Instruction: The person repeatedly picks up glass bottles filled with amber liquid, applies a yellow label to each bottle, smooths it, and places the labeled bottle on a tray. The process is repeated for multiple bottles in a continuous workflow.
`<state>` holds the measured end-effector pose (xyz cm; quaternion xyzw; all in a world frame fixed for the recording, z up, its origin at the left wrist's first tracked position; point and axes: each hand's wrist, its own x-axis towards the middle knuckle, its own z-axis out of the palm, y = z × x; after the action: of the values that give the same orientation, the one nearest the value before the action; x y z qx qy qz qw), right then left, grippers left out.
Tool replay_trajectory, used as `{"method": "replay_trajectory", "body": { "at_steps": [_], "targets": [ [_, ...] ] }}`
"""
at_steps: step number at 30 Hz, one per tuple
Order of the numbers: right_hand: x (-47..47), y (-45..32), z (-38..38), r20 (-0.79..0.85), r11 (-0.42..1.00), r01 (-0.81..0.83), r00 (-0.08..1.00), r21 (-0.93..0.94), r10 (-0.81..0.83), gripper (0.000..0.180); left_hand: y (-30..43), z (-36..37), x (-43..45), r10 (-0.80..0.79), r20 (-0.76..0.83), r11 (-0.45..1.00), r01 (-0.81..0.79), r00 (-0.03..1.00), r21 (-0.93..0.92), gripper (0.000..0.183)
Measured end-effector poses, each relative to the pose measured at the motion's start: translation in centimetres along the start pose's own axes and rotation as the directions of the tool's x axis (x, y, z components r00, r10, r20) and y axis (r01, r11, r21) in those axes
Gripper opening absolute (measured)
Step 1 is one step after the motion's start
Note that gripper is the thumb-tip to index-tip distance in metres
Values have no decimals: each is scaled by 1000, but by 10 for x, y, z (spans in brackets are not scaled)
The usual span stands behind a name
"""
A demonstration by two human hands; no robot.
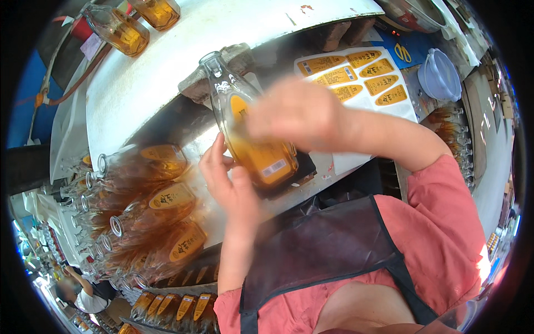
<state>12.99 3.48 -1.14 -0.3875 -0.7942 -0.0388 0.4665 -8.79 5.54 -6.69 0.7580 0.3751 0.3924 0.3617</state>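
Note:
A clear glass bottle of amber liquid (263, 154) lies before me, its mouth towards a folded grey cloth (194, 87). A long orange label (273, 167) with writing and a code shows on its upper side. My left hand (233, 179) rests along the bottle's left side, fingers apart. Blurred, my right hand (298, 115) is over the label's upper part; its fingertips are unclear, so whether it holds anything cannot be told. Right of the bottle, a white sheet (400, 109) carries several orange oval labels (377, 85).
Several labelled bottles (171, 200) lie stacked at left. More bottles (119, 33) stand on the white table (137, 92) beyond. Yellow-handled scissors (402, 53) and a pale blue bucket (440, 75) are at upper right. Labelled bottles (185, 307) fill a crate below. Another person (89, 298) is at lower left.

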Motion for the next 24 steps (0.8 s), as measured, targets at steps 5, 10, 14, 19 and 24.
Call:
{"method": "replay_trajectory", "body": {
  "at_steps": [5, 10, 14, 19, 24],
  "targets": [
    [2, -39, -13, 272, 997, 16, 962, 78, -37, 17, -11, -3, -2, -79, 14, 970, 80, 997, -230, 63],
    [23, 11, -11, 20, 940, -93, 994, -327, 105, 27, -11, -1, -5, -153, -3, 941, 145, 988, -305, 73],
    [3, -35, -2, 260, 980, 195, 945, 40, -199, 24, -11, -3, -4, -222, 15, 865, 203, 975, -459, 81],
    [14, -7, -11, 89, 966, 71, 995, -250, -50, 28, -6, 1, -10, -323, -26, 838, 274, 946, -472, 63],
    [-22, -19, -6, 303, 943, 325, 907, -68, -291, 15, -3, 0, -6, -454, -25, 786, 387, 891, -482, 64]
  ]
}}
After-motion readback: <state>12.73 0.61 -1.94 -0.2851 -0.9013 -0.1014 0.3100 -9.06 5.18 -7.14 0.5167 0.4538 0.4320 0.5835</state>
